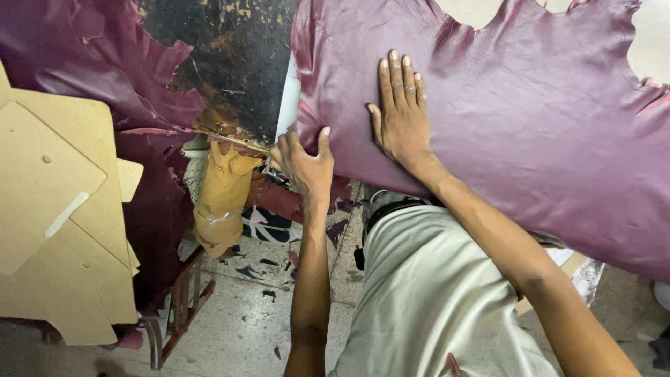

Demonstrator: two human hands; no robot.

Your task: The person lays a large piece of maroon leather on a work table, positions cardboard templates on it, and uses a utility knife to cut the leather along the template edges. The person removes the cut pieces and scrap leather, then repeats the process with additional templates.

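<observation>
Maroon leather hide (502,132) fills the upper right of the head view, spread nearly flat over the counter; its near edge hangs off toward the person. Right hand (401,115) lies open, palm down, fingers together, pressing the hide at centre frame; left hand (303,160) pinches the hide's lower left corner, grip closed on the edge. That corner looks not yet smoothed. Tan cardboard templates (49,209) sit at the left edge; darker leather pieces (91,56) lie at upper left; scraps dot the floor (258,293) below.

Maroon hide (530,132) cut off top, right; left hand (301,162) fingertips hidden beneath.
</observation>
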